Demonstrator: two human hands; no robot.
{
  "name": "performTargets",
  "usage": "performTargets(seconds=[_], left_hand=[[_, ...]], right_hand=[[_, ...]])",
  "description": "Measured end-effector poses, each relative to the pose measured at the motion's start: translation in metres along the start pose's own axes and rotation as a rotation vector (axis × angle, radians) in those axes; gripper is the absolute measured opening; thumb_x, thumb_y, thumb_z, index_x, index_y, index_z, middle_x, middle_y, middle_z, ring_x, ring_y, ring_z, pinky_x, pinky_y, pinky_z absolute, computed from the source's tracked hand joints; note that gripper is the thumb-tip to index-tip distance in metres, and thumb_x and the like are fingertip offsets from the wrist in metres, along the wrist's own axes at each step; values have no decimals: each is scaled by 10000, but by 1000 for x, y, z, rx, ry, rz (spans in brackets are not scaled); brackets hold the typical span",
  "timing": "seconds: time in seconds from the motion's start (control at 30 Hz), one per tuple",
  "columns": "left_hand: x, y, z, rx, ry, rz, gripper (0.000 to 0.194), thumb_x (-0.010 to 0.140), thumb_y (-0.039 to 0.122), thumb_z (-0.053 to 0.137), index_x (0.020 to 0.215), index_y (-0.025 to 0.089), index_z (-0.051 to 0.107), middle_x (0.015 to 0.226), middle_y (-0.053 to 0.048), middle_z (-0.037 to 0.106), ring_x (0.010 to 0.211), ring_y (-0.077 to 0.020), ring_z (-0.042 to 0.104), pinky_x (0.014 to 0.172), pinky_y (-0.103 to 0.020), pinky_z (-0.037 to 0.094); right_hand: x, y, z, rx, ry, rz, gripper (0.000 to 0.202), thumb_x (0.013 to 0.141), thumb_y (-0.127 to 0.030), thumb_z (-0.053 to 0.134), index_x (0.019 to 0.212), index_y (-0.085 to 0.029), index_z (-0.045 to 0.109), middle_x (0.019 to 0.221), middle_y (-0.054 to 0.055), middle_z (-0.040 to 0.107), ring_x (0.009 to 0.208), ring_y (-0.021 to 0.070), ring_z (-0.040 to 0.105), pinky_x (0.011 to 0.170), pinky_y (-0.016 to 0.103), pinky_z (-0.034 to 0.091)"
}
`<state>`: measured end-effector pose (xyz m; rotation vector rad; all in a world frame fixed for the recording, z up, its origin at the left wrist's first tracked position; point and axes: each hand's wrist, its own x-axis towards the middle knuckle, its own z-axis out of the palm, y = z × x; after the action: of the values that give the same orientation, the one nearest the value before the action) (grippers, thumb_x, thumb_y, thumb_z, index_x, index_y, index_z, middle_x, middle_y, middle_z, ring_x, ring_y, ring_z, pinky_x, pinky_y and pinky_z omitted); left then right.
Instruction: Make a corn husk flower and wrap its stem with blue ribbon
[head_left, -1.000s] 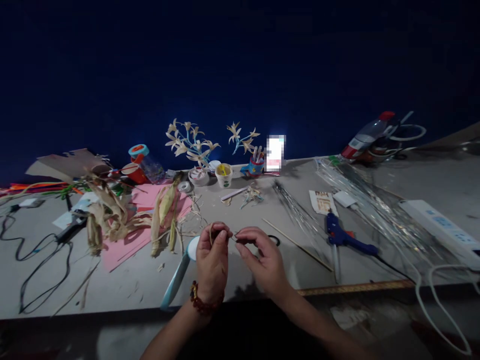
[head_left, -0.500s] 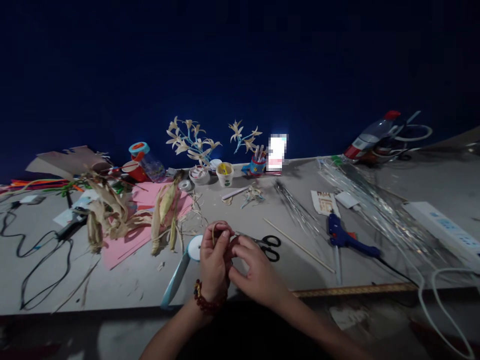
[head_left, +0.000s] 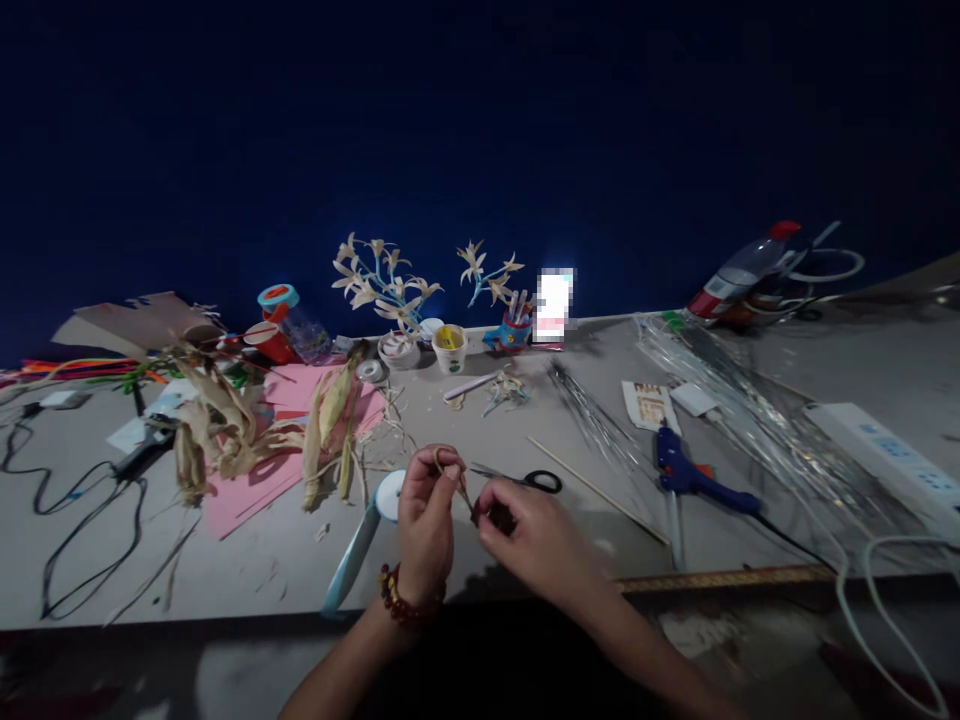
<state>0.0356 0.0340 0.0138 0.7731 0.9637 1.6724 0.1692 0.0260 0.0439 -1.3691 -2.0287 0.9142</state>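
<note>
Over a grey table (head_left: 247,570), pinches a thin tan strip (head_left: 466,500) between thumb and fingers of the left hand (head_left: 426,515) and nips its lower end in the fingertips of the right hand (head_left: 536,535), slanting it across the gap. Has a ribbon roll (head_left: 389,496) just beside the left hand, scissors (head_left: 519,480) just beyond the right, husks (head_left: 330,412) on pink paper (head_left: 236,512) farther left, and pale flowers (head_left: 365,293) at the back.

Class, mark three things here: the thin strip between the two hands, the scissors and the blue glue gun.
Thin strip (head_left: 466,496), head view: on its exposed length.
Scissors (head_left: 529,479), head view: on the black handle part.
Blue glue gun (head_left: 682,475), head view: on the middle of its body.
</note>
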Motion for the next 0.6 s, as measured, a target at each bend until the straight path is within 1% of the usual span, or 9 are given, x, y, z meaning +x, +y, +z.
performTargets(seconds=[0.07,0.17,0.3,0.37,0.43,0.5,0.6], left_hand=[[1,0,-3,-4,-33,-40,113,825,230,748,891,194,663,869,-10,587,712,-113,514,668,-228,453],[0,1,-8,35,-70,-46,122,833,253,746,891,189,660,878,-16,601,746,-125,554,706,-244,475],[0,2,-15,114,-149,-55,123,872,282,719,935,191,666,878,-30,634,817,-161,621,792,-286,503],[0,4,-18,123,-206,-66,114,896,285,696,956,193,669,865,-31,643,814,-166,629,803,-300,510],[-1,4,-20,134,-236,-48,105,906,281,687,960,191,679,871,-37,649,822,-165,629,810,-302,514],[-1,5,-20,129,-226,-40,106,900,281,696,955,190,689,886,-42,650,837,-167,629,805,-302,527],[-1,5,-18,60,-175,-83,111,876,283,725,942,198,697,896,-37,649,831,-163,627,790,-310,553]], right_hand=[[-1,1,-9,-68,45,-30,124,797,-119,622,761,-233,585,676,-17,662,632,177,614,615,279,398],[-1,2,-22,-127,81,-140,149,777,-87,616,777,-234,596,729,-1,672,705,193,629,666,293,424],[4,5,-36,-106,85,-305,216,824,-75,569,929,-241,660,854,40,725,795,217,651,726,326,468],[6,7,-40,-103,102,-355,227,843,-77,556,947,-238,676,875,55,732,827,232,655,763,359,482],[7,9,-41,-76,126,-374,212,867,-86,552,930,-238,686,861,55,730,831,237,658,784,383,491],[6,11,-41,-19,175,-381,204,894,-103,558,934,-249,696,862,49,733,837,233,667,804,397,501],[3,11,-39,39,267,-415,218,901,-114,578,965,-270,716,888,44,743,851,230,678,837,416,511]])
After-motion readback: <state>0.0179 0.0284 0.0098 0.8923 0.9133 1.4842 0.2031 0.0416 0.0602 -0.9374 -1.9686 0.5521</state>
